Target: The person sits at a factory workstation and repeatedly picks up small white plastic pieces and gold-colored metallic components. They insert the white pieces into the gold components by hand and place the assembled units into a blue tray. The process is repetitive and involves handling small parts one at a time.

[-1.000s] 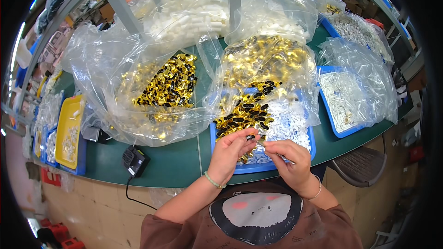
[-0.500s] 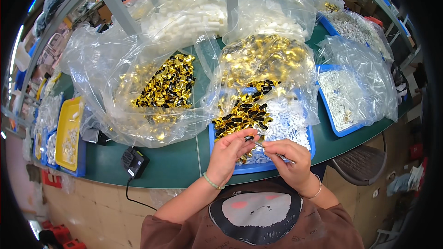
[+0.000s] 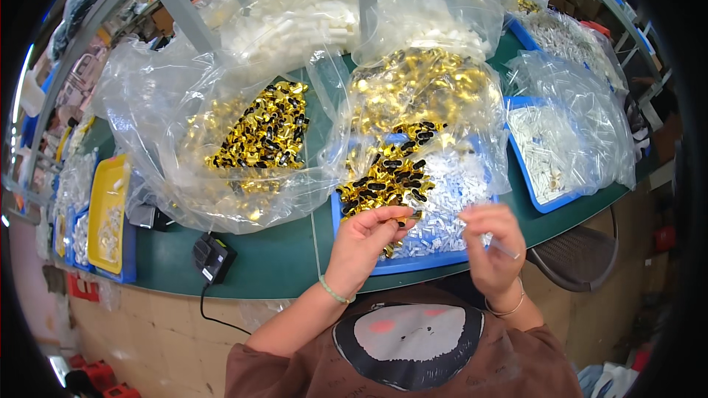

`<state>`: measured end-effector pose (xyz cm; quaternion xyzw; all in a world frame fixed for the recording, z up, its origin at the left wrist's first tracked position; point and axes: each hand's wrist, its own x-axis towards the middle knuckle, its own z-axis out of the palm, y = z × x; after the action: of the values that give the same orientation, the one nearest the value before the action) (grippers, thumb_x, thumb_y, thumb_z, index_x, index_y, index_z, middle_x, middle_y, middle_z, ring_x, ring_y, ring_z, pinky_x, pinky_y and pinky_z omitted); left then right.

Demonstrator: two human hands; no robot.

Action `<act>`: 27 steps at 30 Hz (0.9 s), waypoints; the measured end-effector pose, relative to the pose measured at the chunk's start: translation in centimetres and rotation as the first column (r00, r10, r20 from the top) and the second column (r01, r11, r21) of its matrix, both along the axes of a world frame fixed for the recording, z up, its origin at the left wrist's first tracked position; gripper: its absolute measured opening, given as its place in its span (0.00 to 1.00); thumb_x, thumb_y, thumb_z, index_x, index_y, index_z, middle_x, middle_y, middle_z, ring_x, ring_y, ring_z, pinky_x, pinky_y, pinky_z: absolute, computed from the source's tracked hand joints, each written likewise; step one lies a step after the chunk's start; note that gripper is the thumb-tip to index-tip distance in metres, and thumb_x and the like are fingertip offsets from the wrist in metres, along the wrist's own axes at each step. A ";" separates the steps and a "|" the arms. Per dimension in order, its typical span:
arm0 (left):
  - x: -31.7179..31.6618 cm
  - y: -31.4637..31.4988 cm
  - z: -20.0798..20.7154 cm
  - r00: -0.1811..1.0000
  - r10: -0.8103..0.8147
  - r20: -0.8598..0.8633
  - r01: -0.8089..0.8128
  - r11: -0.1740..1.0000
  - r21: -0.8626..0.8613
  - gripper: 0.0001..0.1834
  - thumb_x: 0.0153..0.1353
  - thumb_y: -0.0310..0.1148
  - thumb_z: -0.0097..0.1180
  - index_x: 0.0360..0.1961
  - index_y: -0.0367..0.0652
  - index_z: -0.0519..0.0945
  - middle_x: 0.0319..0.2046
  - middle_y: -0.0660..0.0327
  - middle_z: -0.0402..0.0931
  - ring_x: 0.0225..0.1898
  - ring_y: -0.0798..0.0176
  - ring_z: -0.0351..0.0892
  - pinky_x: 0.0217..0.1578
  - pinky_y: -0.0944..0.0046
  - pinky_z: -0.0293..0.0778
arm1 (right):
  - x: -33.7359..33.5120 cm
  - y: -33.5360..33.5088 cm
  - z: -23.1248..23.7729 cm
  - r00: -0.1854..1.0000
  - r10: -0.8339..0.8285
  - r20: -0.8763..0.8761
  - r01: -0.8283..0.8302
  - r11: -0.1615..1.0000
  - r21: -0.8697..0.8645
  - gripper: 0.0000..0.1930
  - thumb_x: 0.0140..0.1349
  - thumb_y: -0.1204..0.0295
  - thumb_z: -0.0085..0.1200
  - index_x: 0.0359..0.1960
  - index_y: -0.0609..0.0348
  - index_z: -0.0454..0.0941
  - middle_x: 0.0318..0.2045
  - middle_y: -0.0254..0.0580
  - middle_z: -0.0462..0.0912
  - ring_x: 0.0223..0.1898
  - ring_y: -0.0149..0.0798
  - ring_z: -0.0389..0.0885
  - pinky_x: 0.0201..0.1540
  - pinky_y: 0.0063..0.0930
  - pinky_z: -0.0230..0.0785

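My left hand is over the near left part of a blue tray, its thumb and fingers pinching a small gold-and-black part. To the right, my right hand is raised at the tray's near right corner, slightly blurred. A thin metal tool lies within its curled fingers; its exact kind is not clear. Loose gold-and-black parts fill the tray's left half, while small white and clear pieces cover the right half.
An open plastic bag of similar gold-and-black parts spreads left of the tray. Another blue tray with white pieces stands right, partly under plastic. A black device with a cable sits near the table edge. A grey post rises behind.
My right hand has moved right and away from my left hand, taking the thin tool with it. My left hand has stayed nearly in place, still pinching the small part.
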<state>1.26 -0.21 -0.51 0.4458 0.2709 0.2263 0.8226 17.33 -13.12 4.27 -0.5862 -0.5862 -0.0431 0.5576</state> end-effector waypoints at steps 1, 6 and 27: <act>-0.2 0.2 0.5 1.000 -0.010 0.012 0.010 0.999 0.041 0.13 0.68 0.22 0.48 0.50 0.34 0.81 0.49 0.56 0.82 0.49 0.66 0.82 0.51 0.68 0.77 | 0.6 0.3 0.2 0.997 -0.028 0.067 0.029 0.999 -0.014 0.10 0.55 0.88 0.57 0.37 0.63 0.79 0.35 0.48 0.83 0.39 0.48 0.84 0.42 0.34 0.76; -0.7 1.4 0.5 1.000 0.026 0.011 -0.027 0.998 0.050 0.13 0.67 0.20 0.51 0.51 0.34 0.80 0.50 0.57 0.82 0.50 0.67 0.81 0.50 0.69 0.77 | 1.4 0.3 -0.4 0.985 0.062 0.161 0.006 0.920 -0.393 0.11 0.51 0.85 0.55 0.37 0.59 0.78 0.33 0.44 0.80 0.32 0.48 0.81 0.35 0.36 0.75; -0.4 1.4 -0.7 0.967 -0.030 0.252 0.111 0.943 -0.314 0.17 0.73 0.34 0.50 0.59 0.38 0.74 0.46 0.63 0.78 0.44 0.72 0.78 0.46 0.72 0.77 | 1.2 2.2 -1.2 0.975 0.153 -0.160 -0.213 0.845 -0.490 0.07 0.56 0.83 0.60 0.34 0.59 0.80 0.32 0.42 0.79 0.31 0.40 0.81 0.32 0.29 0.74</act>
<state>0.87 1.14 -1.25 0.2821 0.1853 0.2015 0.9195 18.54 -10.95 3.04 -0.6542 -0.5973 0.1987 0.4192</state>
